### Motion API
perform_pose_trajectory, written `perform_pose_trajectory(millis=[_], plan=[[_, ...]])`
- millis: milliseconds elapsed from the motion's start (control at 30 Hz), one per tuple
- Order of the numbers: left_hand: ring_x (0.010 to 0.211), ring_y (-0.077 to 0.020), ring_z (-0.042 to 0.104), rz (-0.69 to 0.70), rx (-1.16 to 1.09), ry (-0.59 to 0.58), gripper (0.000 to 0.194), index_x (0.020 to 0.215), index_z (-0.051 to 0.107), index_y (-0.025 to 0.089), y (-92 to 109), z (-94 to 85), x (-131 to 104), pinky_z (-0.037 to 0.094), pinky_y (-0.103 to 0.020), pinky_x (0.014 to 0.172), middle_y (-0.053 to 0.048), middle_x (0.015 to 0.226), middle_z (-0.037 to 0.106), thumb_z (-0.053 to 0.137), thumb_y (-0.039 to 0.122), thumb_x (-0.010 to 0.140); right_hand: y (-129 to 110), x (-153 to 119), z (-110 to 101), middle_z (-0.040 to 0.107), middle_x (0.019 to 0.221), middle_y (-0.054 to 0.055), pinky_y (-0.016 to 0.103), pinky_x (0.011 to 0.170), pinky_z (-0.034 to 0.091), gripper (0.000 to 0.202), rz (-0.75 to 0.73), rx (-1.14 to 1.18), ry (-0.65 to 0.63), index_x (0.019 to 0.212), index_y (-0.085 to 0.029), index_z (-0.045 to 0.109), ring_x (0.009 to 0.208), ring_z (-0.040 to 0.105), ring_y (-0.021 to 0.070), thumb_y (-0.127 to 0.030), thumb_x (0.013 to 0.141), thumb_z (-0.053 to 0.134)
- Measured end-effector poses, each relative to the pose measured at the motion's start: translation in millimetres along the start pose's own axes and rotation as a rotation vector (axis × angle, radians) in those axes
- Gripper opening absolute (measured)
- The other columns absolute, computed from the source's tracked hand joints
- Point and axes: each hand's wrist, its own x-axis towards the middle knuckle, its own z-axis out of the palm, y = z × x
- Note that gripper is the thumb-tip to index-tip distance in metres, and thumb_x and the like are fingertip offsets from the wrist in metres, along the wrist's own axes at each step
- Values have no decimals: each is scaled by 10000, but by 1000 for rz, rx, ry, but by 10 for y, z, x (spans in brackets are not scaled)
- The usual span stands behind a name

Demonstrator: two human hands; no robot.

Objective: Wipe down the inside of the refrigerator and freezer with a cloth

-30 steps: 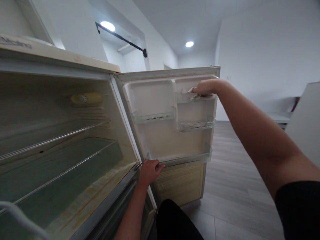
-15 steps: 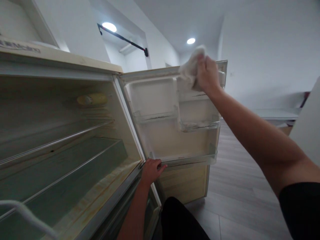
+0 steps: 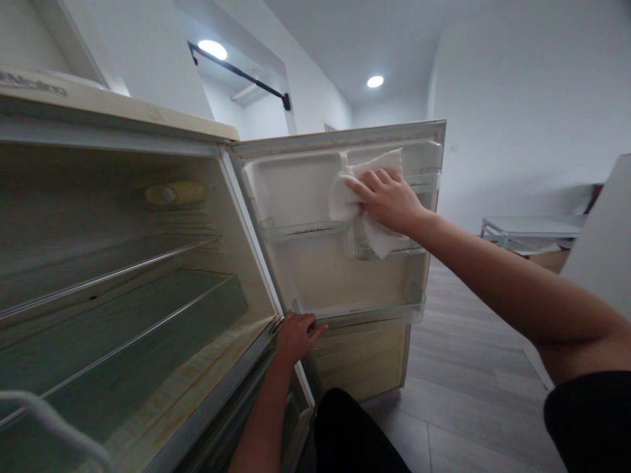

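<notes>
The fridge door [image 3: 315, 272] stands open, its inner side facing me. A white cloth [image 3: 379, 236] is under my right hand [image 3: 387, 197], whose fingers hold it against the upper middle of the inner panel, near the divider between two door shelves. Part of the cloth hangs down over the right door shelf [image 3: 419, 248]. Down by the hinge side, my left hand [image 3: 297, 336] has its fingers curled over the door's lower inner edge, beside the long bottom door shelf [image 3: 374, 315]. What lies beneath those fingers is hidden.
To the left is the fridge interior [image 3: 231, 309], with glass shelves [image 3: 172, 309] and yellow-brown stains. A white hose-like tube [image 3: 54, 427] crosses the lower left corner. My knee [image 3: 345, 427] is below the door. A low glass-topped table [image 3: 537, 226] stands at the right.
My right hand has come down and slightly left from the door's upper right, bringing the cloth onto the inner panel, where it is spread wider. My left hand keeps its place on the door.
</notes>
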Motion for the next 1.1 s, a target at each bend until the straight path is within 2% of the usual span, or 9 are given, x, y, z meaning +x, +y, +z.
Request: perform_pose_trajectory(millis=[67, 167, 333, 467, 700, 800, 900, 1000, 1100], plan=[[738, -215, 627, -6, -4, 5, 404, 706, 553, 232, 16, -8, -5, 383, -374, 837, -11, 733, 705, 548, 568, 930, 35, 2, 31, 552, 1318, 178, 531, 1065, 363, 559, 49, -60, 9, 1540, -159, 344, 1195, 485, 328, -163, 983, 293], [736, -213, 625, -13, -14, 6, 391, 712, 558, 229, 22, -8, -10, 388, -371, 828, -10, 731, 700, 563, 556, 927, 6, 9, 88, 576, 1270, 176, 552, 1129, 300, 536, 110, -105, 58, 1509, -144, 386, 1200, 490, 322, -172, 999, 222], [746, -212, 634, -15, -12, 7, 398, 721, 560, 227, 5, 22, -2, 393, -371, 831, -8, 723, 694, 543, 561, 935, -170, 111, 196, 558, 1309, 184, 618, 1123, 289, 520, 68, 15, 93, 1512, -191, 380, 1216, 480, 339, -274, 999, 363], [745, -205, 632, -12, -21, 8, 401, 722, 560, 227, 7, 30, 5, 391, -375, 860, -11, 734, 700, 533, 563, 940, -166, 129, 201, 552, 1318, 171, 617, 1126, 286, 556, 77, 44, 71, 1543, -210, 337, 1216, 473, 343, -258, 990, 365], [753, -217, 627, -12, -3, 6, 397, 719, 561, 233, 6, 27, -3, 389, -379, 843, -15, 732, 698, 537, 565, 935, 362, -303, 155, 574, 1271, 170, 621, 1141, 244, 558, 220, -61, 72, 1546, -171, 348, 1223, 475, 362, -259, 995, 329], [745, -217, 625, -11, -10, 16, 401, 720, 561, 234, 25, 26, 8, 390, -381, 837, -9, 732, 699, 530, 569, 938, 612, -485, 163, 593, 1212, 196, 527, 1188, 224, 522, 260, -172, 90, 1474, -91, 455, 1172, 495, 342, -265, 1016, 277], [737, -211, 629, -25, -10, 17, 395, 712, 554, 234, 60, 24, 33, 391, -378, 836, -3, 717, 694, 546, 562, 932, 709, -515, 197, 603, 1188, 216, 461, 1207, 199, 515, 288, -211, 92, 1416, -54, 514, 1158, 491, 328, -238, 1018, 245], [739, -212, 633, -36, 2, 17, 389, 704, 544, 232, 86, 31, 58, 390, -379, 837, -6, 712, 690, 556, 547, 931, 580, -366, 254, 583, 1245, 210, 528, 1155, 260, 485, 299, -137, 74, 1415, -79, 498, 1203, 468, 346, -260, 1002, 318], [735, -214, 629, -32, 8, 24, 396, 701, 536, 231, 86, 53, 71, 390, -381, 837, -8, 713, 688, 545, 549, 937, 281, -107, 324, 561, 1293, 213, 566, 1064, 332, 492, 264, -54, 60, 1429, -111, 463, 1220, 460, 373, -297, 984, 367]])
